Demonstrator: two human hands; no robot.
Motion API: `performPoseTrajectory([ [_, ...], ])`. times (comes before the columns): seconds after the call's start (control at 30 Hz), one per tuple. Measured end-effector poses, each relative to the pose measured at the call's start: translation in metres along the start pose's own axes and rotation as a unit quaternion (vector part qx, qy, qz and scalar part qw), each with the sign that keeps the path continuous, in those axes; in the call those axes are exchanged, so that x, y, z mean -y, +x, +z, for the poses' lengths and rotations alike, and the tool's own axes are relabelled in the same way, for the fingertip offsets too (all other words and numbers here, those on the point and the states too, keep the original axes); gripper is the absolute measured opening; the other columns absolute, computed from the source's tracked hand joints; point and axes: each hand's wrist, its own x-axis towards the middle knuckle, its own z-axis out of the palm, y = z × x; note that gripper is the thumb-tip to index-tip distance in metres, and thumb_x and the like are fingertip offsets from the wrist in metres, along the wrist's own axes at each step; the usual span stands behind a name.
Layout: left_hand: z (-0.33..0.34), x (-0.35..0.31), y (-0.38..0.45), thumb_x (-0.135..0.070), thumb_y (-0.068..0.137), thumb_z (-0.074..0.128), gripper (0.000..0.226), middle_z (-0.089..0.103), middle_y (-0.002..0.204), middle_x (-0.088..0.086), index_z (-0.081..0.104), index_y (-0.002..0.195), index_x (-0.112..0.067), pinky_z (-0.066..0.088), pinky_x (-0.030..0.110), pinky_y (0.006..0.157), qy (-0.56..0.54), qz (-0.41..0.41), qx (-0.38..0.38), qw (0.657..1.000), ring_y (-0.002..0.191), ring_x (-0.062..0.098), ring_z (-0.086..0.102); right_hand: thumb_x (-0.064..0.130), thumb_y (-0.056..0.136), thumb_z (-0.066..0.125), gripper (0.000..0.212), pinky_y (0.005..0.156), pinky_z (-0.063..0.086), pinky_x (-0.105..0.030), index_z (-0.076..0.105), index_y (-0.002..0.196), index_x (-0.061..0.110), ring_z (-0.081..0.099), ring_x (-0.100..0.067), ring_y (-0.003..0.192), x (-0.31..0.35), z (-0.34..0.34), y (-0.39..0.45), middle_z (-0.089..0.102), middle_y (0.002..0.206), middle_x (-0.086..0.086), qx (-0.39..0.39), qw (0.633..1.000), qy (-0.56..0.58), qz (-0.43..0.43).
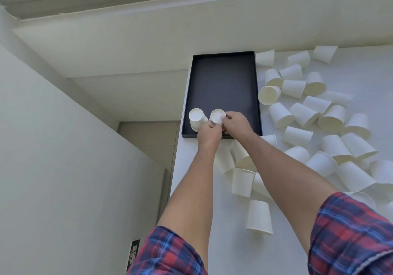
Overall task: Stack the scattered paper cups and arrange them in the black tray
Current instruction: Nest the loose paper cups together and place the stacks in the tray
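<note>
Gripping one upturned cup (217, 116) from both sides, the left hand (209, 133) and right hand (237, 124) hold it at the near edge of the tray (223, 78), fingers curled round its wall. A second cup (197, 119) stands base-up in the tray's near left corner, just beside the held one. The tray lies at the surface's (357, 61) far left edge. Loose cups (314, 125) lie scattered across the surface to the right of the tray and along its near edge, most on their sides.
</note>
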Motion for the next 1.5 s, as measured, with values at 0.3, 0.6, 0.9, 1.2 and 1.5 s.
performPoseTrajectory([
  [0.3,-0.019,-0.001,-0.007,-0.022,0.095,0.057,0.019,0.073,0.091,0.004,0.067,0.083,-0.012,0.048,0.029,0.068,0.067,-0.002,-0.056,0.996,0.090,0.026,0.066,0.029,0.100,0.049,0.036,0.059,0.035,-0.032,0.046,0.067,0.015,0.050,-0.021,0.073,0.008,0.024,-0.014,0.054,0.074,0.001,-0.029,0.999,-0.016,-0.019],
  [0.6,-0.029,0.037,-0.054,-0.032,0.098,0.056,0.033,0.057,0.127,0.005,0.060,0.128,-0.023,0.053,0.044,0.094,0.252,0.003,-0.141,0.957,0.111,0.030,0.061,0.035,0.092,0.056,0.031,0.080,0.044,-0.036,0.064,0.119,0.020,0.056,-0.027,0.104,-0.020,0.032,-0.063,0.058,0.112,-0.005,-0.073,0.922,-0.357,-0.131],
  [0.9,-0.038,0.068,-0.096,-0.028,0.097,0.049,0.014,0.074,0.102,0.004,0.062,0.101,-0.027,0.055,0.032,0.067,0.106,-0.075,-0.030,0.991,0.083,0.024,0.075,0.050,0.100,0.048,0.043,0.076,0.049,-0.040,0.060,0.120,0.014,0.062,-0.031,0.105,-0.024,0.038,-0.103,0.054,0.122,-0.007,0.041,0.935,-0.331,-0.117],
  [1.2,-0.049,0.077,-0.129,-0.025,0.094,0.052,0.013,0.061,0.081,0.002,0.051,0.086,-0.015,0.039,0.031,0.058,0.240,0.014,-0.035,0.970,0.071,0.025,0.052,0.023,0.103,0.044,0.046,0.085,0.052,-0.041,0.039,0.149,0.023,0.058,-0.027,0.121,-0.043,0.025,-0.145,0.034,0.154,-0.001,0.120,0.912,-0.327,-0.218],
  [1.5,-0.047,0.088,-0.178,-0.034,0.079,0.064,0.025,0.053,0.102,0.000,0.045,0.090,-0.020,0.053,0.039,0.072,0.303,0.062,-0.112,0.944,0.083,0.027,0.057,0.023,0.098,0.053,0.032,0.080,0.050,-0.041,0.058,0.130,0.022,0.061,-0.028,0.111,-0.071,-0.022,-0.185,0.056,0.128,-0.001,0.050,0.906,-0.368,-0.203],
])
